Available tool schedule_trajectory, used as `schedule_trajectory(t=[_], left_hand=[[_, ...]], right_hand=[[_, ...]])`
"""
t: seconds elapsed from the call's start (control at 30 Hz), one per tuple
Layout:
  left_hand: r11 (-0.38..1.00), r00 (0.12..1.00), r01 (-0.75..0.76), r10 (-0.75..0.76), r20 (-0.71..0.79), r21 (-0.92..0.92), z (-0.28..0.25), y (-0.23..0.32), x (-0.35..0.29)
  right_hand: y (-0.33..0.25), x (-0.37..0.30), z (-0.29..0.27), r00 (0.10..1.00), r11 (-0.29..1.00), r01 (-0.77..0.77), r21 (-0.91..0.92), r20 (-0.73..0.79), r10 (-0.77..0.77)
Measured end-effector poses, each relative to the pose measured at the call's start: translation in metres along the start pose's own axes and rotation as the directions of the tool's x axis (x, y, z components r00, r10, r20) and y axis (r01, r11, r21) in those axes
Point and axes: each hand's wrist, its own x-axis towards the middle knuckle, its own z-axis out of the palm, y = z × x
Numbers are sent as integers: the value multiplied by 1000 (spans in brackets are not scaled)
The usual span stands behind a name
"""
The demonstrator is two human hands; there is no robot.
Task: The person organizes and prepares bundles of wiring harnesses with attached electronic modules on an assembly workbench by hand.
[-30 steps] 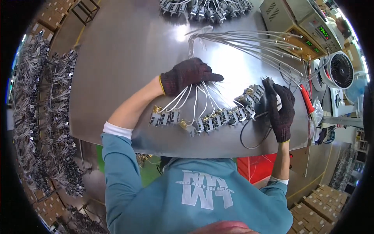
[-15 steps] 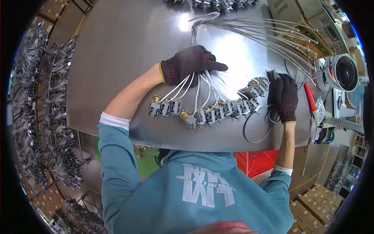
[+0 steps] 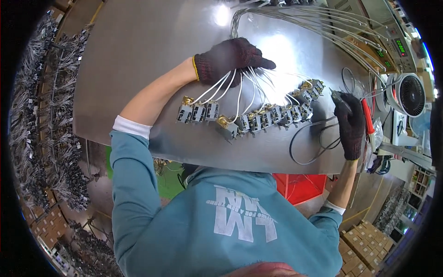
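Observation:
My left hand (image 3: 233, 59), in a dark knitted glove, is closed round a bundle of white cables (image 3: 236, 25), its index finger pointing right. Below it the cables fan out to a curved row of small grey metal connector blocks (image 3: 265, 119) with brass-coloured parts, lying on the grey table. My right hand (image 3: 350, 121), gloved alike, is closed at the right end of the row, apart from it. A small dark connector (image 3: 335, 95) sticks out past its fingertips; the fingers hide most of it. A thin dark cable (image 3: 295, 143) loops beside that hand.
The cable bundle's far ends spread toward bench instruments (image 3: 399, 48) with lit displays at the upper right. A red-handled tool (image 3: 368, 116) and a small fan (image 3: 410, 94) stand near my right hand. Cable-hung racks (image 3: 67, 120) line the left; a red bin (image 3: 302, 187) is below the table edge.
My right hand has moved right and down, away from the end of the connector row, with the small connector. My left hand keeps its hold on the cables. The whole view has shifted slightly.

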Motion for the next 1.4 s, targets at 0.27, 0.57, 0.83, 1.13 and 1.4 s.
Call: schedule_trajectory(t=[0.27, 0.57, 0.83, 1.13, 1.4], left_hand=[[999, 999, -12, 13, -40, 29, -38, 27, 1], [996, 994, -64, 58, -91, -56, -44, 27, 0], [1000, 1000, 1, -1, -27, 8, -37, 26, 3], [999, 998, -36, 35, -60, -12, -29, 16, 1], [997, 991, -82, 83, -105, 13, -30, 12, 4]], right_hand=[[-18, 22, 15, 997, 997, 60, 45, 48, -62], [-42, 39, 8, 824, 624, 551, -554, 242, -513], [-47, 40, 3, 802, 567, 579, -586, 285, -525], [-44, 15, 7, 997, 993, 48, -104, 70, -41], [-53, 25, 11, 884, 759, 466, -455, 209, -418]])
